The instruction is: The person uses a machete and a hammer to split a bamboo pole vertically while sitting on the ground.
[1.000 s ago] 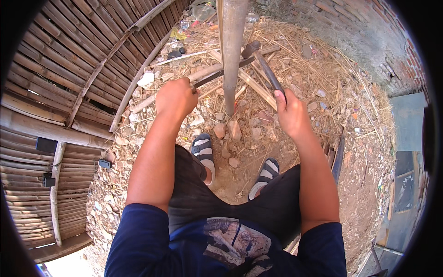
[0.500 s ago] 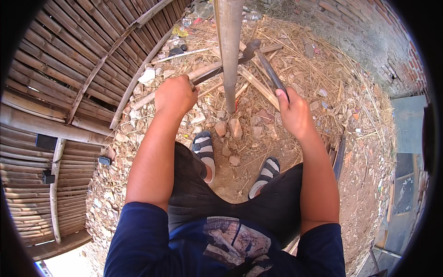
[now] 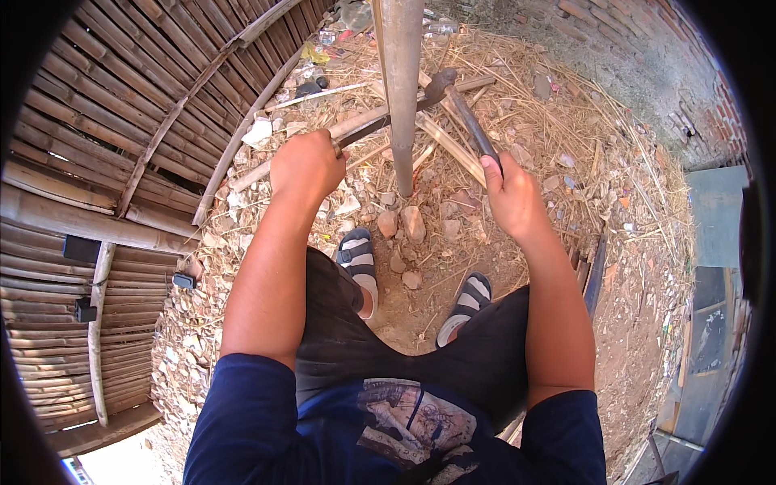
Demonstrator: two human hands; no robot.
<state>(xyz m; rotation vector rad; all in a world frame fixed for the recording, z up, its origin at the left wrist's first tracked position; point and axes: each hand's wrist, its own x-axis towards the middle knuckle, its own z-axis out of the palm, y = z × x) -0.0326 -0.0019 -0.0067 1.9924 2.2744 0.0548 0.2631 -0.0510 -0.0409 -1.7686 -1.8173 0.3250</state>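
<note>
My left hand (image 3: 307, 166) is closed round the handle end of a machete (image 3: 368, 129). Its dark blade runs up and to the right and shows on both sides of an upright bamboo pole (image 3: 404, 105), which hides the middle of it. Along the pole's left side, a long split edge shows. In my right hand (image 3: 513, 194) is a hammer (image 3: 475, 125), gripped by its dark handle with the thumb along it. The rusty hammer head is at the blade's far end, right of the pole; whether they touch, I cannot tell. The pole's lower end meets the ground before my feet.
Bamboo strips (image 3: 457, 149) lie crossed behind the pole amid straw and rubble. Stones (image 3: 412, 222) lie between the pole and my sandalled feet (image 3: 465, 307). A slatted bamboo wall (image 3: 145, 105) stands at left, a brick wall (image 3: 638, 48) at far right.
Hardly anything differs. My right hand and the hammer handle have shifted slightly to the left, and the pole's upper part has moved a touch left.
</note>
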